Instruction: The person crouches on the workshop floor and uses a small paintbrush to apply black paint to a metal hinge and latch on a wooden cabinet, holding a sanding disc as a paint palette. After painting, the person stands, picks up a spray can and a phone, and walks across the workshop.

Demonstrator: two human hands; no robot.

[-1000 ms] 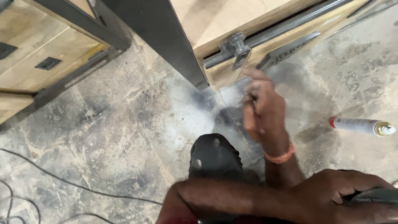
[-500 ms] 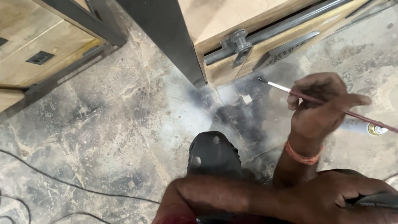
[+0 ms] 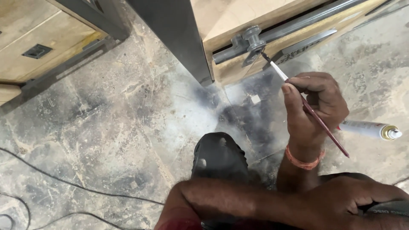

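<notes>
- Brush [image 3: 304, 104], thin with a dark red handle and white ferrule, sits pinched between thumb and fingers of the right hand [image 3: 315, 108], its dark tip raised to the grey metal roller [image 3: 251, 38] on the rail of a wooden cabinet [image 3: 238, 19]
- Half a second ago the brush lay nearly flat, tip over the stained floor and short of the cabinet; a second ago the hand was lower and blurred, closer to the black post [image 3: 179, 38]. Now the handle slants up-left and the tip meets the bracket under the roller, which reads as the start of touch-up work on that fitting
- Left hand [image 3: 349, 200] crosses the bottom of the frame, forearm over the knee, fingers curled round a dark object at the lower right edge; what it is cannot be told
- Spray can [image 3: 368, 129], white with a gold top, lies on its side on the floor just behind the right hand
- Black shoe [image 3: 219, 155] is planted on the dusty concrete floor [image 3: 106, 127], which shows a dark overspray patch near the post
- Thin cables [image 3: 64, 183] trail across the lower left
</notes>
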